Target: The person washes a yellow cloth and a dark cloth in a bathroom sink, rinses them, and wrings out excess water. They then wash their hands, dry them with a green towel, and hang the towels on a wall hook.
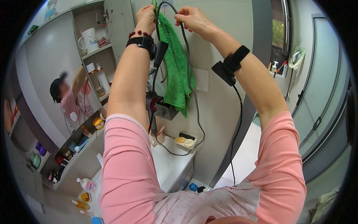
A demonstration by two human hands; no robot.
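Note:
Raised high against the wall, my left hand point(145, 16) pinches the top of a green towel point(176, 67) near its hanging loop. The towel hangs down the wall in folds. To the right of it, my right hand point(193, 20) has its fingers curled beside a looped grey power cord point(188, 58). Thumb and fingertips meet the cord there, but whether they grip it is unclear. The cord arches over between my hands and drops to the white washbasin counter point(167, 162). Both my forearms wear black straps with cabled devices.
A mirror cabinet point(56, 70) with toiletries on its shelves stands at left. Below the towel is a dark wall holder point(167, 109). A soap dish point(186, 140) and pink cup point(159, 137) sit on the counter, with a pump bottle point(89, 185) nearer. A doorway opens at right.

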